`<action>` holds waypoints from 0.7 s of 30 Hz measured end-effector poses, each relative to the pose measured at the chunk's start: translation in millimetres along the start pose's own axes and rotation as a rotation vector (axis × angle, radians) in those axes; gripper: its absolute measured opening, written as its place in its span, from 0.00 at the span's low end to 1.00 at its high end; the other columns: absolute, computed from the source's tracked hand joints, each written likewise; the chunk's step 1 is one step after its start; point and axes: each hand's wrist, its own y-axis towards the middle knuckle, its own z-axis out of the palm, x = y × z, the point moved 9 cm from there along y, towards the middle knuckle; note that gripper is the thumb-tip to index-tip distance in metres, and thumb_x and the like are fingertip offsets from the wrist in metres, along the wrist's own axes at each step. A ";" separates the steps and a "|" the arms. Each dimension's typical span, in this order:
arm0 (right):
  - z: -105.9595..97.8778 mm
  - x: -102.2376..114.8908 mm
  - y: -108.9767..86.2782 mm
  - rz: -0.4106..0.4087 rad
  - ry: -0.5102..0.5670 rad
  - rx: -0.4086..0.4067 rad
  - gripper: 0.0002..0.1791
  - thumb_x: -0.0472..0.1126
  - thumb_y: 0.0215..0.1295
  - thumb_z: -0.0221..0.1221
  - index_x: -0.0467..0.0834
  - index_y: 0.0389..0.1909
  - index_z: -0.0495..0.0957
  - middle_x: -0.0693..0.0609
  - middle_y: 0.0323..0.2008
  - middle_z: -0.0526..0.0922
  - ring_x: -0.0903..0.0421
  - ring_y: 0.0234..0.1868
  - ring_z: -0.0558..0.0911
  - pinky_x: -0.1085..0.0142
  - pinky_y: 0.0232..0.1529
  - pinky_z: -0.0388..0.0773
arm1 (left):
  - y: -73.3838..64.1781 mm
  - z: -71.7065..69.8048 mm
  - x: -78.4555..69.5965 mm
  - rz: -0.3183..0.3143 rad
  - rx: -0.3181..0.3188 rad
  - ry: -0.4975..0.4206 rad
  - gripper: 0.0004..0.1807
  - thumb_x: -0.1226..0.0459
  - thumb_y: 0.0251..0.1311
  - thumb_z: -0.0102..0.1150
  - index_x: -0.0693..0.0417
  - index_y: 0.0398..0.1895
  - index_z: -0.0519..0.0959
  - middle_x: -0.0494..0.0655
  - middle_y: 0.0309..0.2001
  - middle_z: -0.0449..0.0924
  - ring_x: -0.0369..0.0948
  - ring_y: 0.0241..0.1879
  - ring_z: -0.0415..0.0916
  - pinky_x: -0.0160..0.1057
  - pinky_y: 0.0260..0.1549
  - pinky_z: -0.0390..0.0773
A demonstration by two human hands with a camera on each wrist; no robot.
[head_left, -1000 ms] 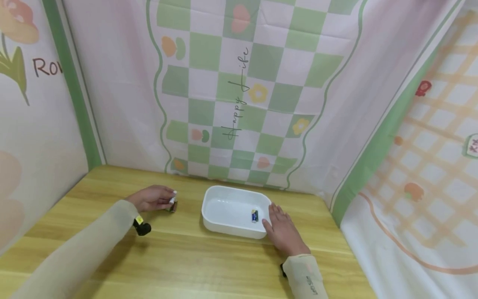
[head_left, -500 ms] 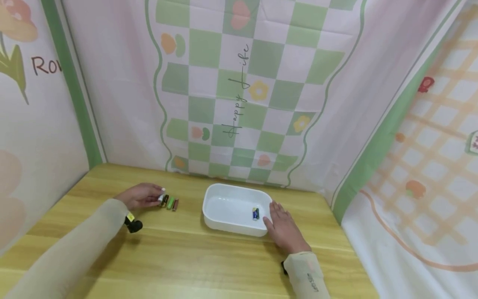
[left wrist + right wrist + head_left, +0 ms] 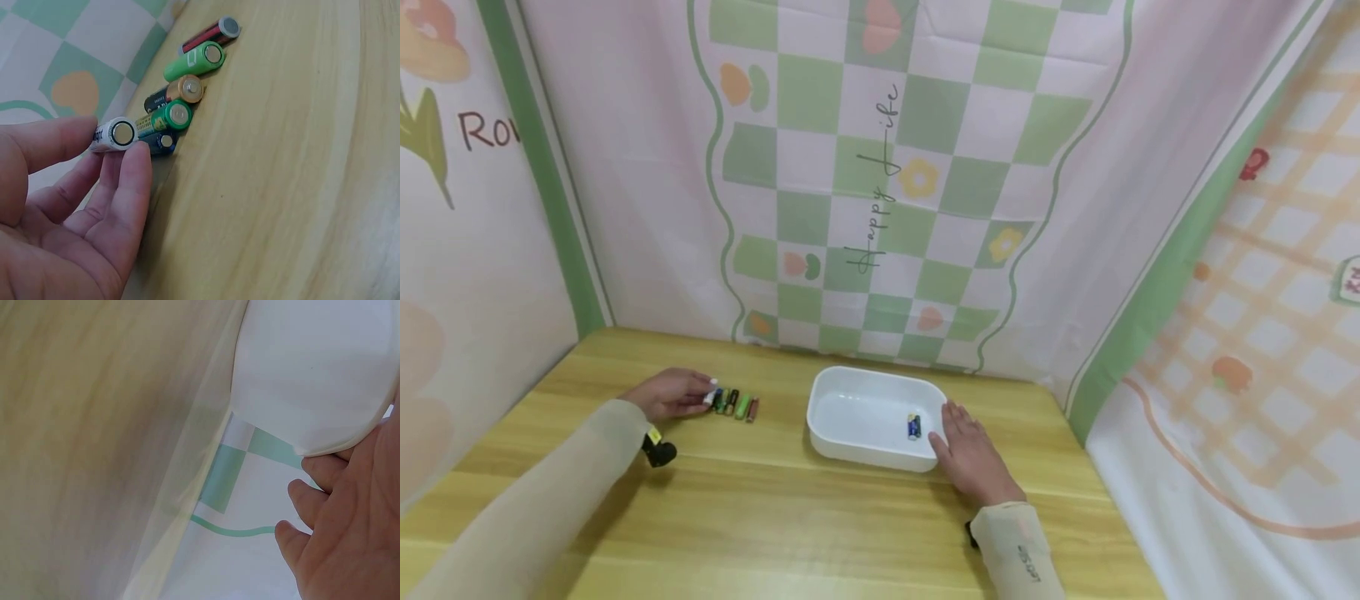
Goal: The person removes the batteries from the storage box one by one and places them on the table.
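Note:
My left hand (image 3: 666,393) pinches a white battery (image 3: 114,134) between thumb and fingers, at the left end of a row of batteries. In the left wrist view the row runs away from the hand: a dark blue battery (image 3: 161,144), a green one (image 3: 167,118), a black and copper one (image 3: 176,92), a light green one (image 3: 194,60) and a red one (image 3: 210,35). The held battery overlaps the nearest ones there. My right hand (image 3: 976,461) lies with extended fingers along the right side of a white tray (image 3: 857,455). Inside, two small batteries (image 3: 913,427) lie near its right end.
The tray stands on a wooden table (image 3: 790,529), right of the battery row. A checkered curtain (image 3: 872,225) hangs behind the table's back edge, with further printed cloths at both sides. A black wrist camera (image 3: 660,452) sits on the left wrist.
My left hand has moved left along the row with the white battery, and the row of batteries it covered has come into view. The right hand stays at the tray.

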 end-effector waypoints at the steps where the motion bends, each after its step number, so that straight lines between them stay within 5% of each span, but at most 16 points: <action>1: 0.1 0.2 0.1 0.000 0.001 0.003 0.37 0.60 0.67 0.30 0.36 0.66 0.47 0.43 0.67 0.48 0.46 0.66 0.47 0.51 0.64 0.46 | 0.1 -0.9 0.1 0.000 -0.010 0.012 0.31 0.68 0.56 0.54 0.71 0.59 0.54 0.58 0.44 0.72 0.46 0.39 0.74 0.42 0.45 0.75; 17: -0.8 0.1 -0.2 0.010 0.010 0.008 0.37 0.60 0.67 0.31 0.37 0.66 0.47 0.44 0.67 0.48 0.46 0.66 0.46 0.51 0.64 0.46 | 3.7 -11.3 -1.3 -0.018 -0.175 0.257 0.18 0.68 0.53 0.57 0.71 0.46 0.69 0.51 0.29 0.77 0.40 0.26 0.75 0.36 0.31 0.80; 21: -0.8 0.3 -0.2 0.003 0.011 0.002 0.36 0.59 0.67 0.31 0.36 0.66 0.48 0.43 0.67 0.48 0.46 0.66 0.46 0.50 0.64 0.47 | 4.1 -15.7 -4.6 -0.028 -0.246 0.382 0.15 0.68 0.51 0.59 0.70 0.40 0.74 0.52 0.27 0.78 0.41 0.24 0.75 0.36 0.26 0.79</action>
